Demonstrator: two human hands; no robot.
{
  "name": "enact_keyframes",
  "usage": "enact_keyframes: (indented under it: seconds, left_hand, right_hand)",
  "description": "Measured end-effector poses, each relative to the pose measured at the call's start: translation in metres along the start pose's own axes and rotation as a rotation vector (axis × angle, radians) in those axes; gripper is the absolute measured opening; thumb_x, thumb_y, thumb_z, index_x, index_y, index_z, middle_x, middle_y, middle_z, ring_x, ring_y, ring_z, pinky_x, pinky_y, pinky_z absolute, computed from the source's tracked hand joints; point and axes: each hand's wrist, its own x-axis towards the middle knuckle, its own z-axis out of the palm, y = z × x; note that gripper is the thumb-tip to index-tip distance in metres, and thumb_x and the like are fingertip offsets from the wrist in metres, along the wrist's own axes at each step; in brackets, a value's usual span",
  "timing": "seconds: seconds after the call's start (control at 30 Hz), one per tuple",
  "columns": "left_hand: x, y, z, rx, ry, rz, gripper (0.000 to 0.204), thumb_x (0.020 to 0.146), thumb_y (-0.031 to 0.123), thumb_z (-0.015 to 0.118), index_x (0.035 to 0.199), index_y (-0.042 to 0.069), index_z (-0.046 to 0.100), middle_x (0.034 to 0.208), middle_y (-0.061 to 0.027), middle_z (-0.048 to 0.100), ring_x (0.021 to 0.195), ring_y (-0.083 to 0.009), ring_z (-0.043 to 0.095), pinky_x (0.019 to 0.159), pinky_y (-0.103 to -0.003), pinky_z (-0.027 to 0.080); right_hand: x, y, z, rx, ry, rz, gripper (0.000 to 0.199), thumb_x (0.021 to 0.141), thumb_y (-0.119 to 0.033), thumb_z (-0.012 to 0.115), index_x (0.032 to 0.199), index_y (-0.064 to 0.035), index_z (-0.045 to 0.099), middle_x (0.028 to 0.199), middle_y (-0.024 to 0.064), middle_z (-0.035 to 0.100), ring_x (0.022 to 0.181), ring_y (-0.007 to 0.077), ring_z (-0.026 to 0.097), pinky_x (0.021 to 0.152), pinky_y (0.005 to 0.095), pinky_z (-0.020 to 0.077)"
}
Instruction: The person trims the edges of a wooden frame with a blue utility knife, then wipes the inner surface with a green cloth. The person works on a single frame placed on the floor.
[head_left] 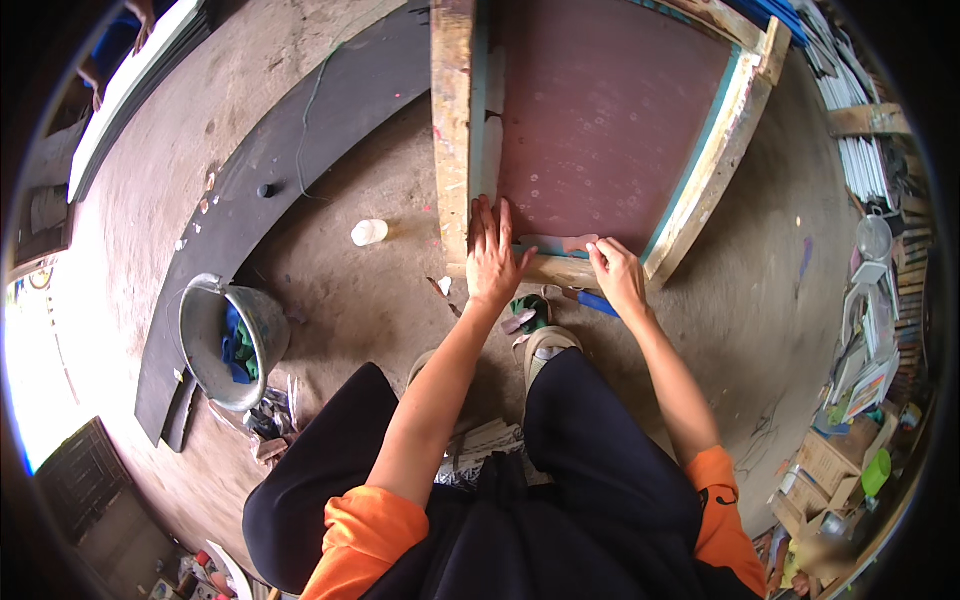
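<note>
A wooden frame (452,150) holds a maroon mesh screen (615,120) with teal edging along its sides. My left hand (492,262) lies flat with fingers stretched over the frame's near left corner, beside a pale strip on the inner left edge. At the near edge of the mesh, my right hand (620,272) is closed in a pinch on the end of a pinkish strip of tape (575,243). Part of that edge is hidden under my hands. Just below the frame lie a blue-handled tool (597,302) and a dark green cloth (535,310).
A metal bucket (270,335) with blue and green cloths stands left. Near it are a white bottle (369,232) and a long black board (270,150). Cardboard boxes (818,472) and stacked panels line the right. Another person's hand (92,85) shows at upper left.
</note>
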Motion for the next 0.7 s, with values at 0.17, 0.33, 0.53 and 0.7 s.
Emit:
enact_keyframes:
  seconds: [0.17, 0.33, 0.53, 0.7]
  left_hand:
    - [-0.001, 0.001, 0.004, 0.027, -0.006, -0.013, 0.092, 0.076, 0.038, 0.064, 0.141, 0.001, 0.011, 0.142, -0.0297, 0.014, 0.132, -0.0429, 0.017, 0.108, -0.047, 0.021]
    - [-0.002, 0.008, 0.003, 0.106, -0.012, 0.076, 0.088, 0.078, 0.041, 0.061, 0.142, 0.005, 0.013, 0.145, -0.0238, 0.014, 0.133, -0.0405, 0.016, 0.107, -0.049, 0.020]
    - [0.006, -0.005, 0.007, 0.216, -0.095, 0.135, 0.082, 0.082, 0.054, 0.048, 0.144, 0.012, 0.014, 0.148, -0.0128, 0.013, 0.136, -0.0336, 0.014, 0.109, -0.049, 0.017]
    - [0.006, -0.006, 0.013, 0.215, -0.123, 0.125, 0.084, 0.080, 0.058, 0.046, 0.144, 0.015, 0.014, 0.149, -0.0107, 0.013, 0.137, -0.0315, 0.012, 0.110, -0.048, 0.014]
  right_hand:
    - [-0.007, 0.000, 0.008, 0.063, 0.101, -0.017, 0.011, 0.083, -0.011, 0.059, 0.078, -0.0015, 0.056, 0.072, 0.0097, 0.053, 0.055, 0.0249, 0.053, 0.051, 0.0349, 0.0423]
    - [-0.001, 0.002, 0.014, 0.178, 0.166, 0.006, 0.010, 0.083, -0.006, 0.057, 0.077, 0.0013, 0.054, 0.071, 0.0105, 0.052, 0.054, 0.0221, 0.051, 0.050, 0.0330, 0.0415]
    - [-0.006, 0.004, 0.022, 0.207, 0.211, 0.067, 0.008, 0.083, -0.003, 0.056, 0.078, 0.0028, 0.053, 0.072, 0.0126, 0.054, 0.056, 0.0252, 0.053, 0.051, 0.0344, 0.0420]
    - [-0.012, 0.026, 0.010, 0.290, 0.404, 0.219, 0.010, 0.084, -0.007, 0.054, 0.080, 0.0025, 0.056, 0.071, 0.0151, 0.057, 0.058, 0.0265, 0.055, 0.055, 0.0348, 0.0427]
